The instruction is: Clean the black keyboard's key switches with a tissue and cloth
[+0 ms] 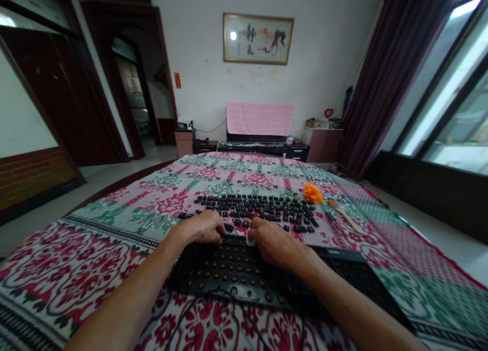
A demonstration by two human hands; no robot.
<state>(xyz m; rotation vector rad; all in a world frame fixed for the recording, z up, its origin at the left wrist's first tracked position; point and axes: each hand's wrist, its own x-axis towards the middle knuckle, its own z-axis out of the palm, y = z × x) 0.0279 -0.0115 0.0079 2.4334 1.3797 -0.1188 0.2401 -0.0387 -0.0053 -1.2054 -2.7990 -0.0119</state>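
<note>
A black keyboard base (244, 277) without keycaps lies on the patterned cloth, its rows of small round domes bare. My left hand (208, 226) curls over its far edge on the left and grips it. Farther right on that same edge, my right hand (269, 239) is closed with fingertips pinched together. A small white wad (250, 242), tissue or cloth, shows under those fingertips against the keyboard. Loose black keycaps (263, 206) are spread just beyond both hands. The palms and part of the keyboard's right half are hidden by my hands and right forearm.
An orange puffy flower-like thing (312, 193) sits right of the keycaps, near a brush with a pale handle (348, 218). The keyboard's cable (244, 313) loops toward me. The red, green and white tablecloth (95, 259) covers the table. A pink-draped television (260, 119) stands beyond.
</note>
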